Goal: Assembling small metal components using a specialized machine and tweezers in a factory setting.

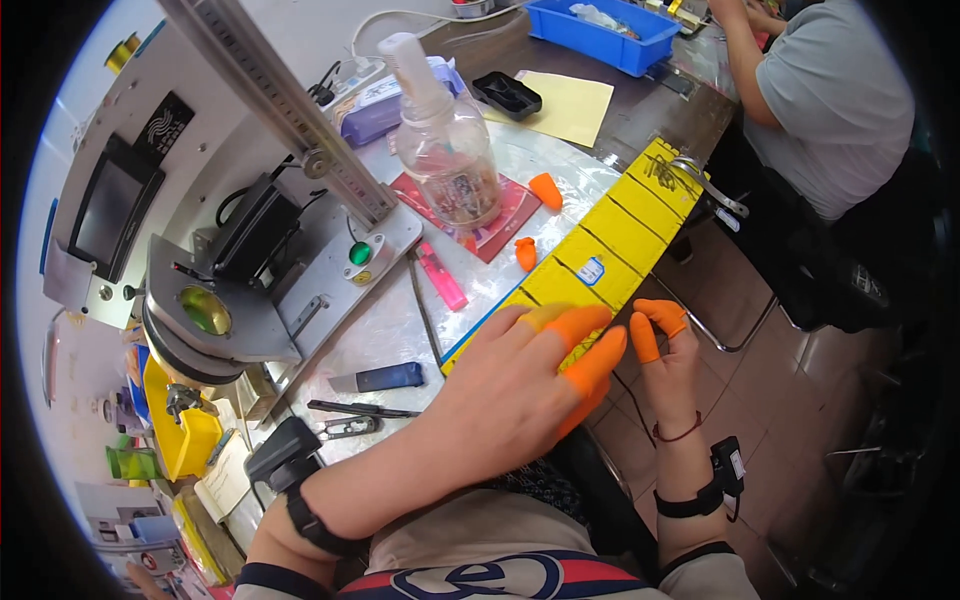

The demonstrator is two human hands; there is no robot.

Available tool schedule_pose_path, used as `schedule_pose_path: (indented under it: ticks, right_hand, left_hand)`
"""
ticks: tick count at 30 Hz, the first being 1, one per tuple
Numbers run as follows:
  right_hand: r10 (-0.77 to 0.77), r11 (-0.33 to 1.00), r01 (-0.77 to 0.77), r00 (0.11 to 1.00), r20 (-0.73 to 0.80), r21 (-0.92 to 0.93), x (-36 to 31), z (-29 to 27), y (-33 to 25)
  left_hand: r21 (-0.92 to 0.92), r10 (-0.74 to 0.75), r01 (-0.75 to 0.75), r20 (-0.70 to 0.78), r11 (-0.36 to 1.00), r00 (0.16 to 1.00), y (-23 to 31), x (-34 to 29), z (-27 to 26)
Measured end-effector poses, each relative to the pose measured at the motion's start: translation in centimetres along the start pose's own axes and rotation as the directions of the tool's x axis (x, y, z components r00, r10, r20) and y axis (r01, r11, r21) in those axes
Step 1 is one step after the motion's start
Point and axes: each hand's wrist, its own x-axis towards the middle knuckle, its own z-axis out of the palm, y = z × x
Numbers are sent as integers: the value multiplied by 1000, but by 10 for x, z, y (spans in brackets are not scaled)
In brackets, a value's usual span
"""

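My left hand (530,365), in orange finger cots, reaches over the near end of a long yellow strip (625,225) ruled with black lines. Its fingers are bent together, and what they hold, if anything, is hidden. Just right of those fingertips, my right hand (668,355) has its cot-covered thumb and forefinger pinched together past the strip's edge. Anything between them is too small to make out. A small blue-and-white label (592,270) lies on the strip. Two loose orange finger cots, one upper (546,190) and one lower (526,253), rest beside it.
A metal stand with a column (300,110) rises at left. Near it are a pump bottle (450,170), a pink marker-like stick (441,275), a blue-handled knife (378,377) and black tweezers (362,409). A blue bin (605,40) stands far back; another person (830,100) sits at right.
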Motion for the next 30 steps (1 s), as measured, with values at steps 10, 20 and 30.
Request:
schedule_pose_path:
  ticks: [10, 20, 30]
  right_hand:
    - [-37, 998, 41, 996, 78, -46, 9, 0, 4]
    - [-60, 998, 61, 991, 118, -8, 20, -6, 0]
    - [-234, 902, 252, 968, 93, -350, 18, -4, -15]
  left_hand:
    - [145, -81, 56, 167, 988, 983, -20, 21, 47]
    - [33, -77, 73, 124, 997, 989, -34, 33, 52]
    - [44, -94, 89, 145, 995, 985, -38, 47, 59]
